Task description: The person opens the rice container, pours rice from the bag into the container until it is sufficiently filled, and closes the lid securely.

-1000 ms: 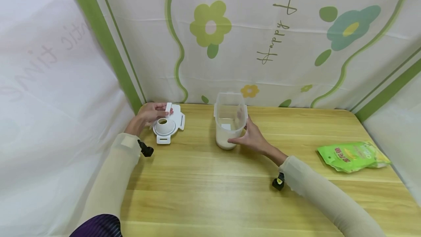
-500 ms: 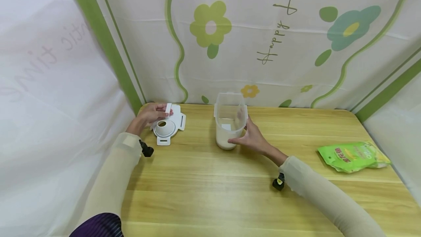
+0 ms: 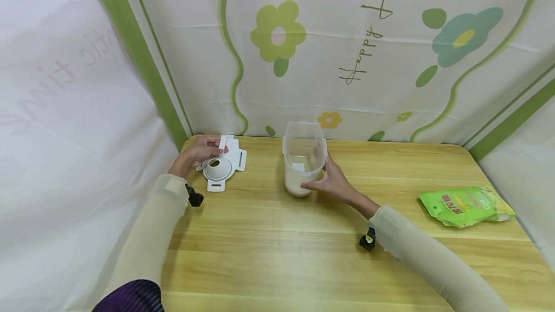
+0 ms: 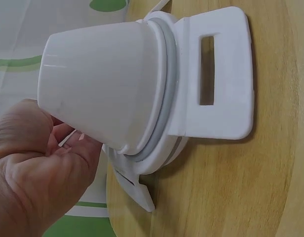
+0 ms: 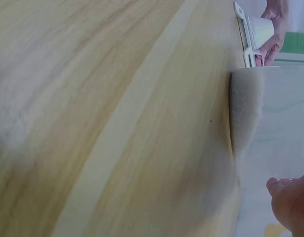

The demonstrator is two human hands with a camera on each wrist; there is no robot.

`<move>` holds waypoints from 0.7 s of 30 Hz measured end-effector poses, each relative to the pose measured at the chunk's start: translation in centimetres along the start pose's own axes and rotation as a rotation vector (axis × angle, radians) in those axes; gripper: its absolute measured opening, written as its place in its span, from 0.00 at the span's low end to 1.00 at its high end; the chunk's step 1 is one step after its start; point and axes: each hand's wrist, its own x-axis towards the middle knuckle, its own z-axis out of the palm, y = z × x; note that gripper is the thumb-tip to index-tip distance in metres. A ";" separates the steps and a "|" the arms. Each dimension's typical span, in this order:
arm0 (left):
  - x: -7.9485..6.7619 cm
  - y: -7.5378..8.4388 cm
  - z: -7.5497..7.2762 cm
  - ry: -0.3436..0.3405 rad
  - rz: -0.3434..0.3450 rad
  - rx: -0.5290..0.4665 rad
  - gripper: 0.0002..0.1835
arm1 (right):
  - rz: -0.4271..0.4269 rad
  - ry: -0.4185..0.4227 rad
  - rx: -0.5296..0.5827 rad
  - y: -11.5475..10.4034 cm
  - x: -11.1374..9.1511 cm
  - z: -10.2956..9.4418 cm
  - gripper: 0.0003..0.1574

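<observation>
At the table's far left, my left hand (image 3: pixel 200 150) holds a white plastic lid (image 3: pixel 234 158) by an upright bar near its back edge. A cone-shaped spout (image 4: pixel 102 84) rises from the lid, and slotted flaps (image 4: pixel 226 74) stick out at its sides. The lid lies on the table, spout up; my left fingertips are partly hidden behind the bar. My right hand (image 3: pixel 331 179) grips a clear plastic storage container (image 3: pixel 299 177), thumb in front and fingers behind its right side. It stands upright without a cover, with a white grainy layer (image 5: pixel 245 106) at its bottom.
A green snack bag (image 3: pixel 464 206) lies on the right of the wooden table (image 3: pixel 277 254). Patterned white cloth (image 3: pixel 321 61) hangs right behind the table, with more cloth along the left and right sides.
My left hand and the lid have shifted slightly to the right, and the lid has turned a little. My right hand and the container have stayed in place.
</observation>
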 end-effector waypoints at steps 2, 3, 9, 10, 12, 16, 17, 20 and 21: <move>-0.1 0.1 0.0 0.006 0.007 0.024 0.36 | -0.004 -0.004 0.002 -0.1 0.0 0.0 0.87; -0.2 0.1 0.1 0.016 0.007 0.032 0.36 | -0.007 -0.006 0.001 -0.1 0.0 0.0 0.87; -0.3 0.2 0.0 0.054 0.015 0.081 0.37 | -0.009 -0.018 -0.005 -0.1 0.1 0.0 0.85; -0.3 0.2 0.0 0.057 0.019 0.090 0.37 | -0.007 -0.020 -0.002 0.0 0.2 0.0 0.85; -0.3 0.2 -0.1 0.065 0.020 0.102 0.37 | -0.007 -0.025 0.011 -0.1 0.2 0.0 0.84; -0.6 0.5 -0.2 0.074 0.026 0.137 0.38 | -0.008 -0.033 0.021 -0.1 0.1 0.0 0.83; -0.8 0.6 -0.3 0.080 0.028 0.148 0.38 | -0.009 -0.036 0.021 -0.1 0.0 -0.1 0.83; -1.1 0.9 -0.5 0.077 0.054 0.162 0.38 | -0.006 -0.047 0.001 0.0 -0.1 -0.4 0.84; -1.2 1.0 -0.6 0.074 0.062 0.158 0.39 | -0.009 -0.051 -0.002 0.0 -0.2 -0.5 0.84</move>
